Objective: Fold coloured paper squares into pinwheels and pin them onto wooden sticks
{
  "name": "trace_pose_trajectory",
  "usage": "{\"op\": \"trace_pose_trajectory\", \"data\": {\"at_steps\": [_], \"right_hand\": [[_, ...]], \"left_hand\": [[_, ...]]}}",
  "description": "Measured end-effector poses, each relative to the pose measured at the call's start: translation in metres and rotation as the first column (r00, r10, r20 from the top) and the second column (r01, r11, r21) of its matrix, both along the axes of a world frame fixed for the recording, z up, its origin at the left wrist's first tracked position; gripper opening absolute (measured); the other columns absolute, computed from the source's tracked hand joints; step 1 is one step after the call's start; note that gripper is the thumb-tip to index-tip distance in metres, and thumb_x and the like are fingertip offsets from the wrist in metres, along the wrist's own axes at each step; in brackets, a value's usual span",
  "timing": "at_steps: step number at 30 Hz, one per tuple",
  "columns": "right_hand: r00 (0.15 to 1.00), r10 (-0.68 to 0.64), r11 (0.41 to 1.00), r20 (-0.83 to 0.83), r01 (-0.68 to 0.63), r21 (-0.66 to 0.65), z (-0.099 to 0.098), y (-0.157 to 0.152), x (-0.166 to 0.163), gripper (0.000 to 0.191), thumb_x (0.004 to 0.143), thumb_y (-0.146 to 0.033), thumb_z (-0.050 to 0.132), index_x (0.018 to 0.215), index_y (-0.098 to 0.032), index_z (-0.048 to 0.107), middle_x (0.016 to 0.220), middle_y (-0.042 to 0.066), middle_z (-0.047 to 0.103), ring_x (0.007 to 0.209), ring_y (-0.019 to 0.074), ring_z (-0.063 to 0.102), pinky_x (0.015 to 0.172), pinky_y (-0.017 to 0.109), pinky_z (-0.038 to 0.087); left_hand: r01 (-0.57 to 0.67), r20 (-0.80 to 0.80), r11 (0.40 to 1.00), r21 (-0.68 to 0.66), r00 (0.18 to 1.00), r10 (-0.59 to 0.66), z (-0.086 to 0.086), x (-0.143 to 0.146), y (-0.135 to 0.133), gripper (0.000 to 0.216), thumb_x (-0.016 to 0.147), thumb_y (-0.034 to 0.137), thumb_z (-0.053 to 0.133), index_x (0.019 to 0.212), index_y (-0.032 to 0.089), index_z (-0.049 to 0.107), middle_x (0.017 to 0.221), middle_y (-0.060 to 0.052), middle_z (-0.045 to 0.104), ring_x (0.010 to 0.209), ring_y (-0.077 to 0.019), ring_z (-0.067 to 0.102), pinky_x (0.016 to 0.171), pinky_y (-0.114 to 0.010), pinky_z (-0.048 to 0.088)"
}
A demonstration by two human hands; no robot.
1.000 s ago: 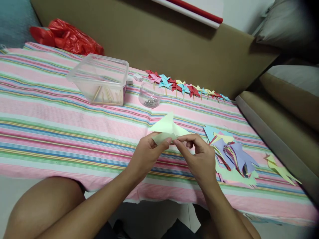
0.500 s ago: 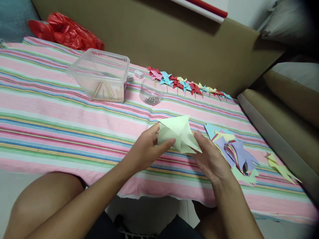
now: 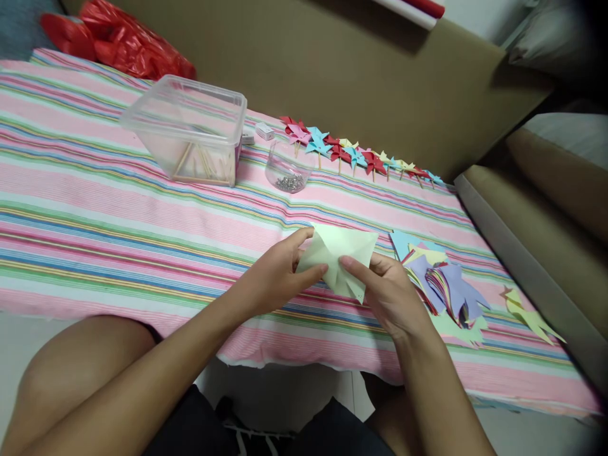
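Both my hands hold a pale green paper (image 3: 342, 254) with cut flaps, just above the near edge of the striped table (image 3: 95, 209). My left hand (image 3: 278, 275) pinches its left side between thumb and fingers. My right hand (image 3: 389, 291) grips its right lower part, thumb on top and fingers underneath. One pointed flap of the paper hangs down between the two hands.
A stack of coloured cut papers (image 3: 444, 285) lies right of my right hand. Farther back stand a clear plastic box with wooden sticks (image 3: 187, 130), a small clear cup of pins (image 3: 287, 171) and a row of finished pinwheels (image 3: 361, 158). A red bag (image 3: 114, 41) lies far left.
The paper has been turned and opened out from a folded wedge to a flatter sheet. My right hand let go, then took hold again lower on its right side.
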State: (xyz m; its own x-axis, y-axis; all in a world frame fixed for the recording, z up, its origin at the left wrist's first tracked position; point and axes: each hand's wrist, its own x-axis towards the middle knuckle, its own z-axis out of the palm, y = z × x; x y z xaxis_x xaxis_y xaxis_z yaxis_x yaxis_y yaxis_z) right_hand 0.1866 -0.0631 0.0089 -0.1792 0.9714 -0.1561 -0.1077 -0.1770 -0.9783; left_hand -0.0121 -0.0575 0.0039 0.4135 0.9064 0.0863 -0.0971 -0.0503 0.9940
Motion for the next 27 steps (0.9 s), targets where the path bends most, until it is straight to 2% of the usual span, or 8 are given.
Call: {"op": "trace_pose_trajectory", "data": {"at_steps": [4, 6, 8, 10, 13, 17, 20, 27], "right_hand": [[0.997, -0.082, 0.996, 0.001, 0.082, 0.020, -0.007, 0.001, -0.004, 0.032, 0.077, -0.040, 0.084, 0.101, -0.019, 0.079, 0.100, 0.009, 0.080, 0.085, 0.0264, 0.074, 0.075, 0.040, 0.059], [0.984, -0.172, 0.984, -0.051, 0.174, 0.049, -0.009, 0.001, -0.010, 0.032, 0.076, -0.040, 0.085, 0.100, -0.019, 0.079, 0.103, 0.009, 0.080, 0.089, 0.0270, 0.074, 0.078, 0.040, 0.059], [0.962, -0.248, 0.965, -0.117, 0.256, 0.062, -0.010, -0.001, -0.018, 0.032, 0.075, -0.038, 0.085, 0.100, -0.020, 0.078, 0.108, 0.009, 0.080, 0.097, 0.0278, 0.074, 0.083, 0.041, 0.059], [0.941, -0.292, 0.950, -0.172, 0.306, 0.061, -0.010, -0.002, -0.027, 0.031, 0.076, -0.038, 0.085, 0.100, -0.020, 0.077, 0.109, 0.008, 0.079, 0.102, 0.0282, 0.073, 0.087, 0.042, 0.058], [0.925, -0.312, 0.941, -0.218, 0.332, 0.063, -0.009, -0.006, -0.036, 0.029, 0.078, -0.037, 0.082, 0.100, -0.020, 0.076, 0.108, 0.008, 0.079, 0.106, 0.0281, 0.073, 0.092, 0.044, 0.057], [0.917, -0.310, 0.944, -0.250, 0.329, 0.038, -0.009, -0.010, -0.042, 0.030, 0.076, -0.033, 0.084, 0.101, -0.020, 0.075, 0.110, 0.008, 0.079, 0.113, 0.0283, 0.070, 0.098, 0.044, 0.055], [0.924, -0.295, 0.949, -0.243, 0.312, 0.036, -0.011, -0.012, -0.044, 0.030, 0.077, -0.033, 0.082, 0.104, -0.020, 0.074, 0.113, 0.008, 0.078, 0.112, 0.0282, 0.071, 0.097, 0.044, 0.056], [0.912, -0.295, 0.950, -0.284, 0.313, 0.019, -0.011, -0.013, -0.045, 0.032, 0.078, -0.030, 0.081, 0.108, -0.021, 0.074, 0.116, 0.006, 0.077, 0.109, 0.0274, 0.071, 0.094, 0.043, 0.057]], "left_hand": [[-0.040, 0.039, 0.997, -0.069, 0.998, 0.043, 0.000, 0.002, 0.000, 0.040, 0.082, 0.032, 0.073, 0.118, 0.021, 0.059, 0.073, 0.001, 0.066, 0.063, -0.0163, 0.062, 0.054, -0.024, 0.043], [-0.080, 0.103, 0.986, -0.149, 0.990, 0.096, 0.000, 0.005, -0.001, 0.055, 0.078, 0.032, 0.077, 0.128, 0.021, 0.055, 0.086, -0.002, 0.072, 0.079, -0.0205, 0.070, 0.066, -0.027, 0.051], [-0.118, 0.162, 0.965, -0.233, 0.974, 0.158, -0.001, 0.010, -0.003, 0.061, 0.074, 0.031, 0.083, 0.127, 0.020, 0.055, 0.092, -0.003, 0.072, 0.089, -0.0219, 0.072, 0.077, -0.031, 0.054], [-0.146, 0.199, 0.945, -0.293, 0.957, 0.210, -0.002, 0.015, -0.005, 0.057, 0.070, 0.030, 0.087, 0.118, 0.019, 0.059, 0.089, -0.001, 0.072, 0.087, -0.0205, 0.072, 0.080, -0.031, 0.054], [-0.176, 0.230, 0.936, -0.304, 0.940, 0.251, -0.005, 0.021, -0.008, 0.047, 0.069, 0.032, 0.088, 0.107, 0.018, 0.064, 0.084, 0.000, 0.072, 0.086, -0.0201, 0.071, 0.081, -0.031, 0.055], [-0.200, 0.282, 0.942, -0.269, 0.919, 0.275, -0.007, 0.024, -0.009, 0.040, 0.076, 0.036, 0.083, 0.109, 0.017, 0.069, 0.092, -0.003, 0.074, 0.093, -0.0223, 0.070, 0.085, -0.034, 0.055], [-0.205, 0.294, 0.939, -0.276, 0.912, 0.286, -0.007, 0.024, -0.009, 0.039, 0.076, 0.037, 0.083, 0.108, 0.017, 0.071, 0.096, -0.005, 0.076, 0.097, -0.0241, 0.070, 0.088, -0.036, 0.055], [-0.208, 0.255, 0.924, -0.322, 0.920, 0.296, -0.003, 0.023, -0.010, 0.033, 0.072, 0.041, 0.086, 0.092, 0.016, 0.075, 0.091, -0.005, 0.078, 0.095, -0.0256, 0.071, 0.088, -0.037, 0.055]]}}
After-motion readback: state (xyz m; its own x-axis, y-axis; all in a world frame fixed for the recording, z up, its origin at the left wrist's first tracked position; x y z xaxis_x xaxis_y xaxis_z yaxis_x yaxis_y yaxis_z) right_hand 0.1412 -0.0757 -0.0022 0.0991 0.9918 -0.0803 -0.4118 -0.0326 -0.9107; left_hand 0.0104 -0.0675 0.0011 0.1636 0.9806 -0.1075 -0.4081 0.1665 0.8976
